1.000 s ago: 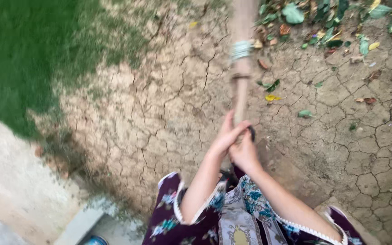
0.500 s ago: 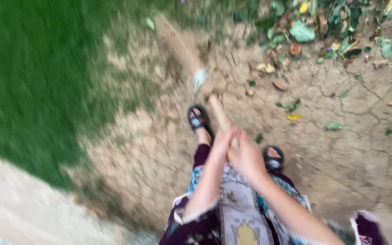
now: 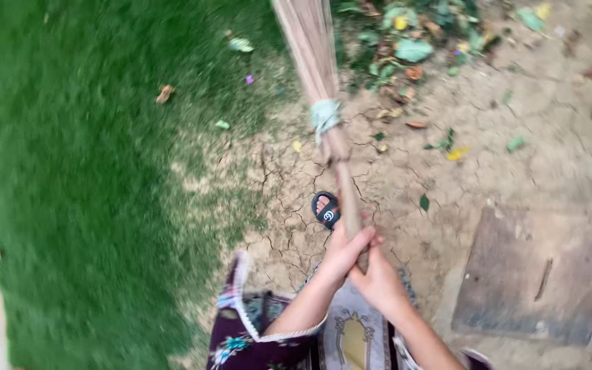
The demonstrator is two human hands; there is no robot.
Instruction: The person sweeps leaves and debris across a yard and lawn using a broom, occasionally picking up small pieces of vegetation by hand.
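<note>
Both of my hands grip the lower end of a straw broom (image 3: pixel 323 103) held out in front of me. My left hand (image 3: pixel 345 250) wraps the handle from the left, and my right hand (image 3: pixel 378 281) closes on it just below. A pale green binding ties the broom's bristles about halfway up; the brush end runs off the top of the view. The broom points toward a heap of green and yellow fallen leaves (image 3: pixel 412 44) on cracked dry soil. My foot in a black sandal (image 3: pixel 327 209) stands just left of the handle.
Green lawn (image 3: pixel 83 192) covers the left half. Cracked bare earth (image 3: pixel 405 171) lies to the right, with scattered single leaves. A flat dark slab (image 3: pixel 536 274) sits at lower right. A pale paved strip shows at the far left edge.
The broom has swung from leaning left to pointing almost straight ahead, toward the leaf heap. The view shifted, so only one sandal shows and a dark slab appears at lower right.
</note>
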